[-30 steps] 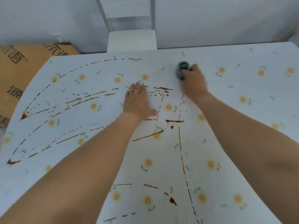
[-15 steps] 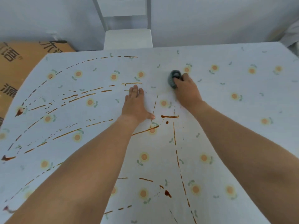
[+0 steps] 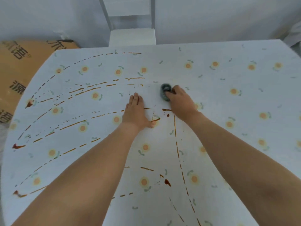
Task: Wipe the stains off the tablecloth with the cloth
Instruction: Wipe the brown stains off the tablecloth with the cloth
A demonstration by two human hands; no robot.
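Right hand (image 3: 180, 101) grips bunched dark cloth (image 3: 165, 93) on flowered tablecloth (image 3: 228, 82).

Bunched dark cloth (image 3: 165, 93), brown-streaked floral tablecloth (image 3: 219, 98)

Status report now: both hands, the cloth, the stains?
Left hand flat on tablecloth. Right hand grips dark cloth, pressed down. Brown stains mostly unwiped. Nothing in the way.
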